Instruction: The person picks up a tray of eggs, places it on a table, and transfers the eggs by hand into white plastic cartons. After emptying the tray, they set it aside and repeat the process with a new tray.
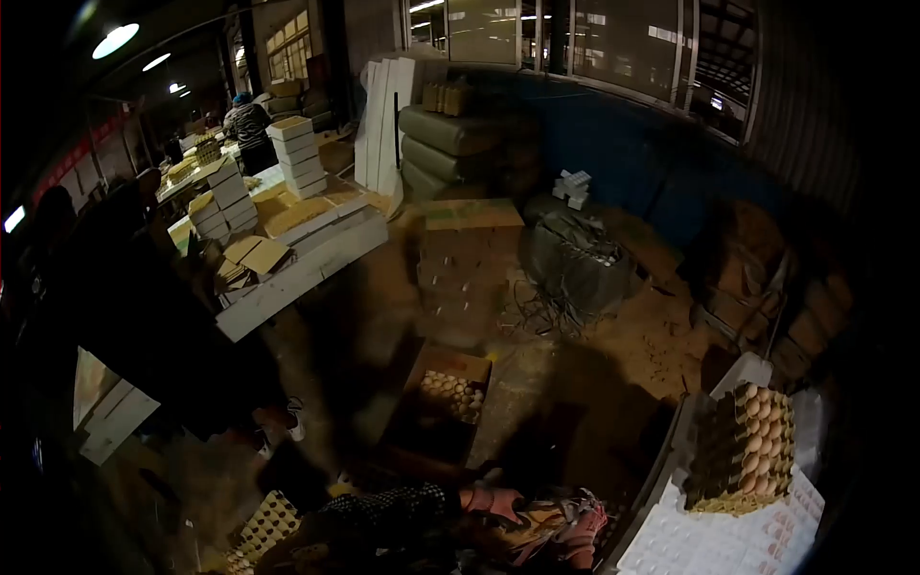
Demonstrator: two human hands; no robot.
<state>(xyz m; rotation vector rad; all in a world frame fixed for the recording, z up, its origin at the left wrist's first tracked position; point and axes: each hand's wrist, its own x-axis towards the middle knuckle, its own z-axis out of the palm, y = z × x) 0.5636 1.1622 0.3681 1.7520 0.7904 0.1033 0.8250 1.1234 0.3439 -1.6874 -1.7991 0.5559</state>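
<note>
Along the bottom edge lie a dark checkered cloth or sleeve (393, 503) and pinkish shapes (491, 502) beside patterned fabric. My left hand and my right hand cannot be made out clearly among them, and what they hold, if anything, is too dark to tell. Just beyond is an open cardboard box (464, 362) with several pale eggs (450, 395) in its far part; its near part is in shadow. At the lower right, a tall stack of egg trays (721, 446) with brown eggs (764, 426) on its side stands on a white printed surface (714, 537).
An empty-looking egg tray (266, 525) lies at lower left. A person in dark clothes (144, 297) is at the left. Behind stand a large carton (470, 254), a green sack (575, 259), white boxes (299, 158) on a worktable and another person (249, 125).
</note>
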